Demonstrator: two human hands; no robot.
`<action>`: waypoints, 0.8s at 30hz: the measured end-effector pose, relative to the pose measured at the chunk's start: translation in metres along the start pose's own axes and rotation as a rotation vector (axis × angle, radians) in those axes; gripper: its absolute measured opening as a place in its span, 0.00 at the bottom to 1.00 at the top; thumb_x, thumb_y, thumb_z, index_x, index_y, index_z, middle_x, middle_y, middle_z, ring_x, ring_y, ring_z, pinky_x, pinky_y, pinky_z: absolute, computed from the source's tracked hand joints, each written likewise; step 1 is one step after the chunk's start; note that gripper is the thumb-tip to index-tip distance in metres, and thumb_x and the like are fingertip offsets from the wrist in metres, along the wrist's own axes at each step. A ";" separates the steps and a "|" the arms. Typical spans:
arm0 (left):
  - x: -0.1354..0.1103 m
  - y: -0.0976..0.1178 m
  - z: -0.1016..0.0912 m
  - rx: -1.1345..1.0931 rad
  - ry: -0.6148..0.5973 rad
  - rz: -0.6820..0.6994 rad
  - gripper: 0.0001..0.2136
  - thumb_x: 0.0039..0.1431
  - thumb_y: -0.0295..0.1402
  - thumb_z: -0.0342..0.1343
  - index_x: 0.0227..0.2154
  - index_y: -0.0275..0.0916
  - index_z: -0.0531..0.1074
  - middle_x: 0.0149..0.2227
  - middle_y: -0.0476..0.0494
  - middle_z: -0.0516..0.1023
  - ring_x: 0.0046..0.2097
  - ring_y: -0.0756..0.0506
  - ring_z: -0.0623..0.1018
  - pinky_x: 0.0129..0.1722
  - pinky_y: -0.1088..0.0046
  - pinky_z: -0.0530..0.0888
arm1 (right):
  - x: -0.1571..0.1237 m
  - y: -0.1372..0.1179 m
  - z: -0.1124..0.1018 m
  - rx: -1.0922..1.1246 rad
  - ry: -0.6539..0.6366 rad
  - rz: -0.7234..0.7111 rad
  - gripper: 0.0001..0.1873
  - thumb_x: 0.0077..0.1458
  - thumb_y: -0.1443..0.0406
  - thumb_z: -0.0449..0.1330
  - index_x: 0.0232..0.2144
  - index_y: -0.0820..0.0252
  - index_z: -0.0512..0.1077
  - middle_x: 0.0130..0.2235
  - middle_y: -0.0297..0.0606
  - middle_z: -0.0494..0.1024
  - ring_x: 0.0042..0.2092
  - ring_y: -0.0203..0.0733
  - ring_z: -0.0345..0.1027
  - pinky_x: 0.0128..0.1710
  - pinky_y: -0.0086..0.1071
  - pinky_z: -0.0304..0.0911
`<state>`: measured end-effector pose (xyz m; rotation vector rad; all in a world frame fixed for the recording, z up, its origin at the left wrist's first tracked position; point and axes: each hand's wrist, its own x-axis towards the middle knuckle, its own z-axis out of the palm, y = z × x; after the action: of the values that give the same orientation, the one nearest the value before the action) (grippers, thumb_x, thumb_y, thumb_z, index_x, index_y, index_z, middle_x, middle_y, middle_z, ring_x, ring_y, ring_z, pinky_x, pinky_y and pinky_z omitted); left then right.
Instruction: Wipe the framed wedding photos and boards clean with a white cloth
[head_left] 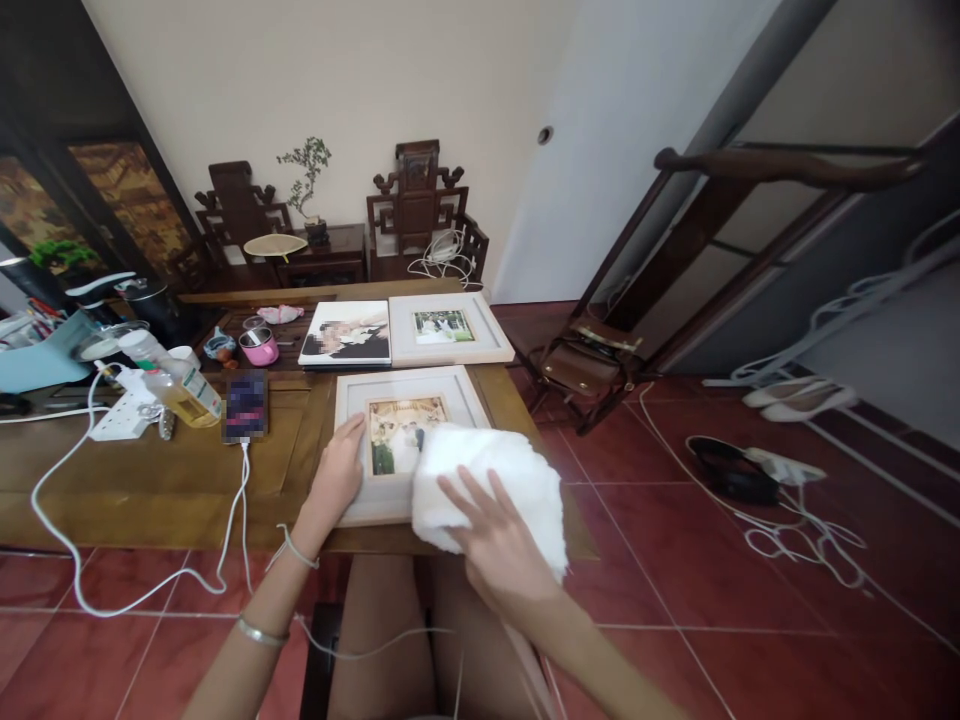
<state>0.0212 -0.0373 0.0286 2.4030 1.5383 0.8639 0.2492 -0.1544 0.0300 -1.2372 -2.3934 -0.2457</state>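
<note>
A white picture frame (352,495) with a group photo in it lies flat near the table's front edge. At its left side, my left hand (341,465) grips the border, thumb and fingers against the edge. My right hand (495,535) holds a fluffy white cloth (525,470) from above, its fingers spread over the fabric. The cloth covers the frame's lower right corner and part of the photo, and hangs past the table's edge. Just behind lie another white frame (487,340) with an outdoor photo and a photo panel (322,345), side by side.
Left on the wooden table (262,500) are a charging phone (246,405), a bottle of yellowish liquid (187,395), a power strip (120,420) and a pink cup (259,347). White cables trail over the front edge. A dark wooden chair (585,365) stands at the right.
</note>
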 end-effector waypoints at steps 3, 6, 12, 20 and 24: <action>0.002 -0.001 -0.003 0.007 -0.040 0.023 0.31 0.46 0.12 0.40 0.54 0.31 0.65 0.58 0.34 0.67 0.60 0.43 0.66 0.61 0.61 0.62 | 0.010 -0.019 0.006 0.014 0.103 -0.024 0.11 0.45 0.75 0.55 0.26 0.58 0.76 0.60 0.43 0.64 0.66 0.55 0.39 0.64 0.56 0.32; 0.003 -0.005 -0.005 0.020 -0.065 0.047 0.30 0.47 0.12 0.40 0.55 0.32 0.65 0.58 0.35 0.67 0.60 0.44 0.65 0.62 0.61 0.62 | 0.005 -0.015 0.004 0.073 0.121 -0.002 0.16 0.43 0.77 0.52 0.27 0.57 0.76 0.60 0.41 0.64 0.65 0.53 0.42 0.64 0.56 0.39; 0.001 -0.013 -0.001 0.031 -0.082 0.075 0.31 0.47 0.12 0.40 0.55 0.33 0.64 0.59 0.36 0.65 0.62 0.44 0.63 0.62 0.60 0.62 | -0.026 0.043 -0.017 0.163 0.028 0.108 0.23 0.35 0.78 0.47 0.31 0.58 0.75 0.60 0.41 0.63 0.66 0.50 0.40 0.62 0.59 0.41; 0.004 -0.018 0.000 0.018 -0.110 0.085 0.33 0.43 0.11 0.40 0.55 0.32 0.64 0.59 0.34 0.65 0.62 0.43 0.63 0.61 0.60 0.63 | 0.056 0.109 -0.016 0.147 -0.256 0.256 0.30 0.41 0.80 0.46 0.46 0.65 0.73 0.58 0.50 0.65 0.64 0.50 0.46 0.61 0.58 0.42; 0.005 -0.018 0.001 0.005 -0.043 0.088 0.32 0.43 0.11 0.41 0.53 0.34 0.67 0.57 0.36 0.69 0.60 0.44 0.66 0.61 0.60 0.63 | 0.099 0.124 -0.009 0.045 -0.314 0.247 0.29 0.44 0.80 0.46 0.48 0.65 0.72 0.56 0.50 0.68 0.64 0.51 0.48 0.61 0.58 0.40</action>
<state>0.0096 -0.0250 0.0218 2.4922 1.4312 0.8197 0.3024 -0.0125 0.0777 -1.6344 -2.4482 0.0844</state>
